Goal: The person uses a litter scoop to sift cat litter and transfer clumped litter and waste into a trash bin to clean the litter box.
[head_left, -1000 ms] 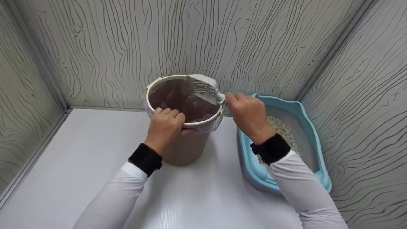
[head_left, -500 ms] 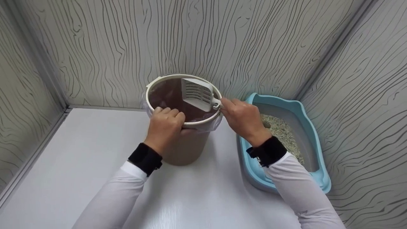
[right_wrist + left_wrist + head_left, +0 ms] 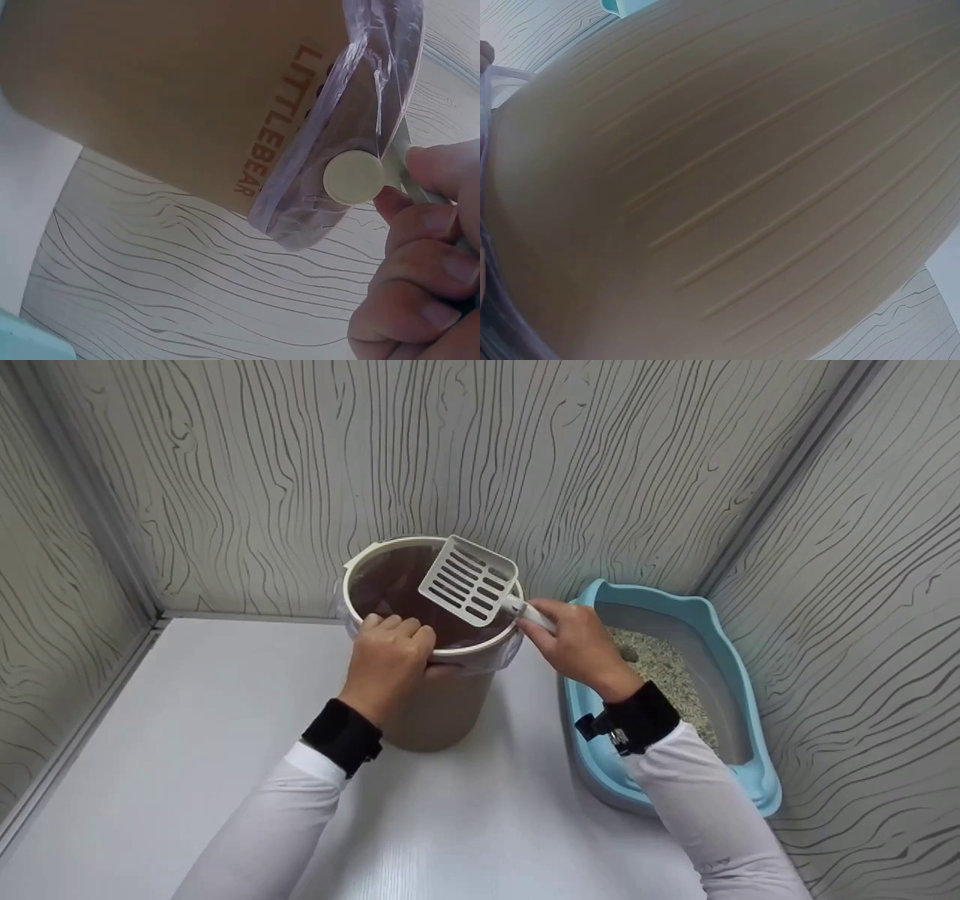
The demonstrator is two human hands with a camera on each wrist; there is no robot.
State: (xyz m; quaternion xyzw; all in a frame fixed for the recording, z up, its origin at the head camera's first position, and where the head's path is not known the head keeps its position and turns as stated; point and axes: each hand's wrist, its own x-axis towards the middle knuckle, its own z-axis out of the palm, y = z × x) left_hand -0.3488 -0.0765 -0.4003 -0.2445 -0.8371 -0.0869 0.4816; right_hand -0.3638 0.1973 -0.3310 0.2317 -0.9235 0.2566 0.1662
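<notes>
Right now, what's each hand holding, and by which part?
The right hand holds the scoop by its handle; the left hand grips the bin by its near rim.

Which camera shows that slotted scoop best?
The head view: it shows the scoop with all its slots and part of the handle. The right wrist view catches only a sliver by the right hand; the left wrist view shows mostly bin, no discernible scoop.

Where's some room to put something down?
A big bare patch of white surface is left of the trash bin, between the left wall and left sleeve. Another's in front of the bin, between both sleeves. It's crowded on the right, with the litter box under the right sleeve, and over the bin, with the litter scoop.
</notes>
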